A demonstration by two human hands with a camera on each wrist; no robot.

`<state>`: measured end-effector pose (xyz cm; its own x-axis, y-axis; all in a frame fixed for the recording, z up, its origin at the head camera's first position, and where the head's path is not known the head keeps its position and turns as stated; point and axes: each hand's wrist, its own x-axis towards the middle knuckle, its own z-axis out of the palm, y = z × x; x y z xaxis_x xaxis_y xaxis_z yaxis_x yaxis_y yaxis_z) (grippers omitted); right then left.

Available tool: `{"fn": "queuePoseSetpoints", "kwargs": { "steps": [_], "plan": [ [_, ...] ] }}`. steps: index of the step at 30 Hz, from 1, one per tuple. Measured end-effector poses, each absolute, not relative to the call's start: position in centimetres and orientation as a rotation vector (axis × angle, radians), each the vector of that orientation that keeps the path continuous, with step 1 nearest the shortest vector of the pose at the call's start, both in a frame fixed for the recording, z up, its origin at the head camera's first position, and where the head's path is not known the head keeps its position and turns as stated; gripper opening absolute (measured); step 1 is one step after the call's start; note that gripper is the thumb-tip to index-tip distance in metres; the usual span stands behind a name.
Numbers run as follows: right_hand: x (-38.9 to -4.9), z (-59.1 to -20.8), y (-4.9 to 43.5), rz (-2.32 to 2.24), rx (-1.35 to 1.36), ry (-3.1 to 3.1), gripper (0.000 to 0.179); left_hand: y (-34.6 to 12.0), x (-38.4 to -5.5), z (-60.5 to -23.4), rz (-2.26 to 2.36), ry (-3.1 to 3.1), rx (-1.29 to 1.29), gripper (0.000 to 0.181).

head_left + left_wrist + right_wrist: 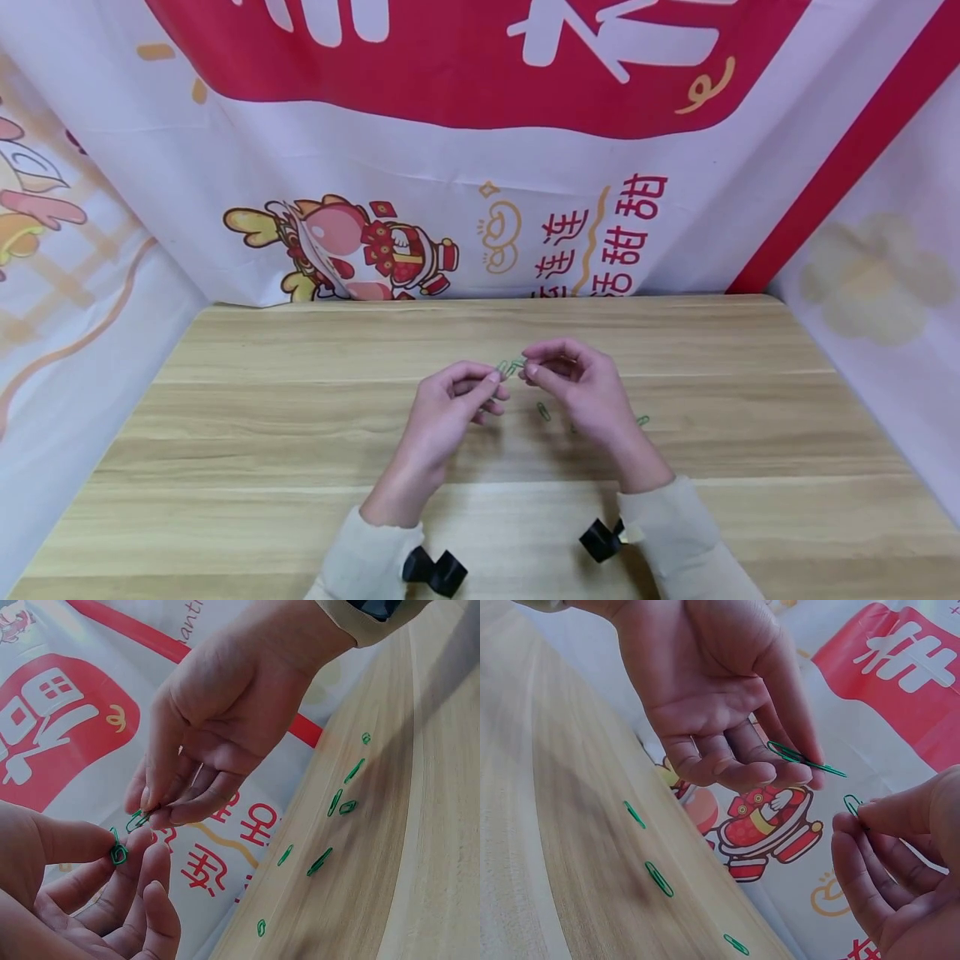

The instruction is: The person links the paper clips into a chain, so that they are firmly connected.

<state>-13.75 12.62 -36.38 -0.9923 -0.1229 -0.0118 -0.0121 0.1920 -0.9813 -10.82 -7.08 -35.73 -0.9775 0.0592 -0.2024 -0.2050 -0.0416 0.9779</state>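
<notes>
Over the table my left hand (452,402) pinches green wire paper clips (785,752) between thumb and fingertips. More than one seems to be there, overlapping; whether they are linked I cannot tell. To the right, my right hand (588,385) holds a single green paper clip (137,820) by thumb and forefinger, its loop (850,802) sticking out toward the left hand. A small gap separates the two hands' clips in the right wrist view. Below the hands, a loose paper clip (543,412) lies on the wood, and another paper clip (642,421) shows beside the right wrist.
Several green paper clips (320,862) are scattered over the wooden table (262,450). A printed white and red cloth (420,150) hangs behind the table's far edge, with more cloth along both sides. Black devices (435,572) are worn at the wrists.
</notes>
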Motion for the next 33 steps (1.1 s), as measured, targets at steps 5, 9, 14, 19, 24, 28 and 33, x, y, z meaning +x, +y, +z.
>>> {"fn": "queuePoseSetpoints", "kwargs": {
  "steps": [5, 9, 14, 19, 24, 28, 33],
  "plan": [
    [-13.91, -36.58, 12.89, -2.011, -0.178, 2.306, 0.032, -7.04, -10.84, -35.82, 2.134, 2.052, -0.151, 0.015],
    [-13.98, -36.60, 13.03, -2.044, -0.185, 2.277, 0.034, -7.03, -10.83, -35.86, 2.132, 2.057, -0.145, 0.016],
    [-13.90, -36.40, 13.06, -2.021, -0.113, 2.282, 0.028, -7.02, -10.82, -35.82, 2.125, 2.065, -0.148, 0.016],
    [-13.87, -36.30, 13.00, -1.946, -0.056, 2.348, 0.021, -6.98, -10.84, -35.84, 2.124, 2.071, -0.151, 0.016],
    [-14.00, -36.55, 12.89, -1.901, -0.099, 2.375, 0.018, -6.75, -10.82, -36.00, 2.116, 2.079, -0.151, 0.016],
    [-14.06, -36.72, 12.75, -1.898, -0.145, 2.347, 0.018, -6.49, -10.74, -36.14, 2.099, 2.097, -0.137, 0.016],
    [-14.06, -36.89, 12.60, -1.905, -0.153, 2.321, 0.019, -6.31, -10.63, -36.28, 2.063, 2.149, -0.130, 0.015]
  ]
}}
